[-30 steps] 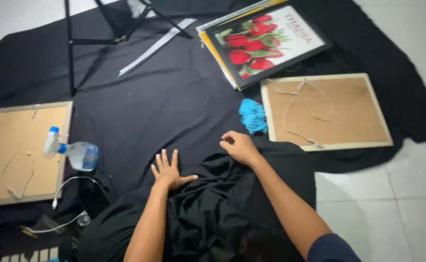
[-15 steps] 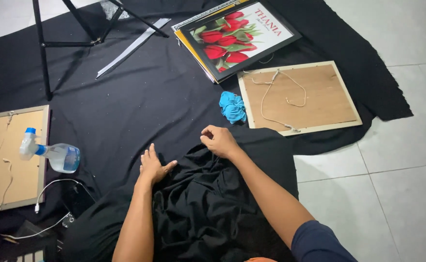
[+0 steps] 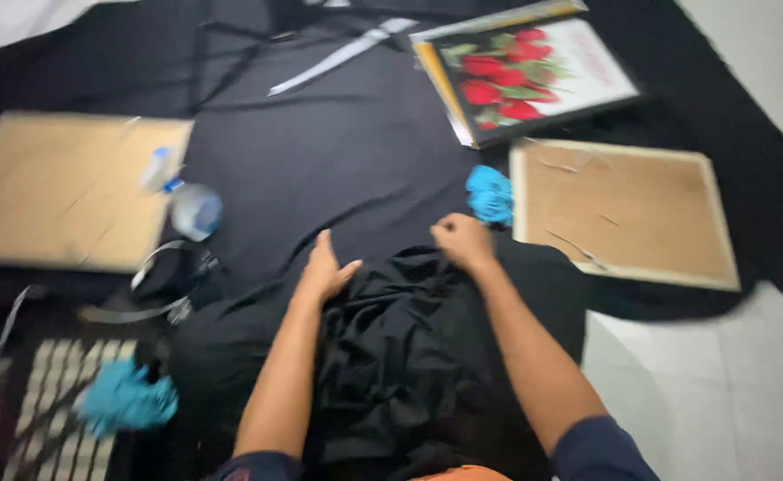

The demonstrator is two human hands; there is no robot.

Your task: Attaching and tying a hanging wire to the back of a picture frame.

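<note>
The left hand (image 3: 327,269) lies flat and open on the crumpled black cloth (image 3: 409,356), while the right hand (image 3: 463,240) pinches its edge beside a small blue rag (image 3: 490,194).

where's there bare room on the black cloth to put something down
The widest free patch of flat cloth lies between the spray bottle on the left and the flower picture and blue rag on the right. It is crowded near the person: bunched fabric under the left hand and right hand, and cables at left.
</note>
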